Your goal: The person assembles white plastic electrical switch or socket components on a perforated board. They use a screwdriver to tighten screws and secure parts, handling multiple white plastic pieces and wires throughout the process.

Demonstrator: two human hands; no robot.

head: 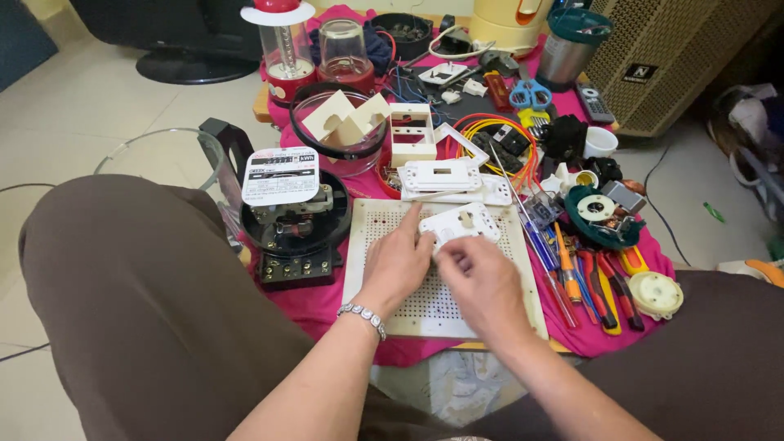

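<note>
We see a small white switch plate [459,224], a flat rectangular plastic piece with a pale toggle near its middle and small screw holes, lying slightly tilted on the upper part of a cream perforated board [506,314]. Our left hand [398,263] rests palm-down on the board just left of the plate, index finger stretched out and pointing up past the plate's left edge, the other fingers loosely curled and touching that edge. Our right hand [482,282] sits just below the plate with its fingers bent in toward the lower edge; we cannot tell whether they actually pinch anything. A beaded bracelet [365,316] circles the left wrist.

The board lies on a pink cloth [314,306]. Just above the plate lie larger white cover plates [445,180]. To the left stands a round black electricity meter [294,216]; to the right, several screwdrivers [563,269] and red-handled pliers [608,286] lie near the board's edge.
</note>
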